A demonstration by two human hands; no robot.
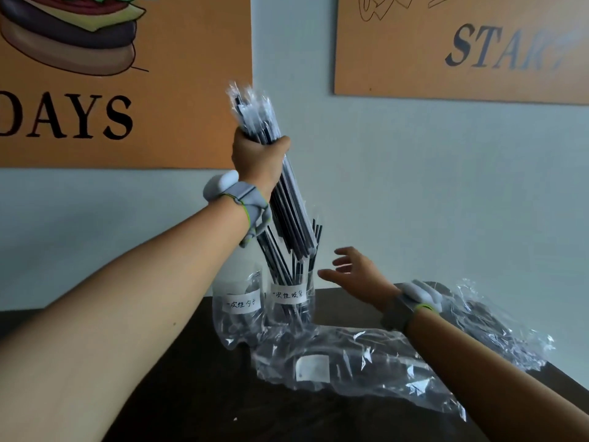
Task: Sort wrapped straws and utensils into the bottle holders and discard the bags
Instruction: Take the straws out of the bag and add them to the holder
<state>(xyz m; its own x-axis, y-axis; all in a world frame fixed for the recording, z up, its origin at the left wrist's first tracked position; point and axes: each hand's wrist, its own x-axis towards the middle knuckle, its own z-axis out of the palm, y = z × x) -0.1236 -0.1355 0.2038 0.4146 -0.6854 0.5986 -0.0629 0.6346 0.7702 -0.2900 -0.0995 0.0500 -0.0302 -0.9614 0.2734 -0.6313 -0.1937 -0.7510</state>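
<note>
Both hands are working above the back edge of a dark table (pixel 204 403). The left hand (pixel 258 157) is raised high and is wrapping its fingers tight around a bundle of wrapped straws (pixel 287 199), gripping it at the upper part. This bundle is tilting, its clear wrapper ends fanning out above the fist and its lower ends hanging just over the straw holder (pixel 291 301). The right hand (pixel 353 274) is hovering low to the right of that holder, fingers spread apart and gripping nothing, palm turning toward the holder and not touching it.

Inside the straw holder, a clear bottle with a white handwritten label, several dark straws (pixel 280 266) are already standing and leaning at various angles, their tops reaching up beside the bottom of the held bundle. Just to its left is sitting a second clear holder (pixel 237 301), also wearing a white handwritten label; what it contains is hard to make out.

In front of the holders a crumpled clear plastic bag (pixel 350 362) is lying on the table, showing a white sticker and dark contents too blurred to identify. Behind the right forearm another clear bag (pixel 497 333) is lying crumpled near the table's right edge.

Each wrist is wearing a grey band (pixel 245 199) carrying a pale rounded device. On the pale wall behind are hanging two orange posters: the left one (pixel 178 90) is showing a burger drawing and large dark letters, the right one (pixel 462 52) grey lettering.
</note>
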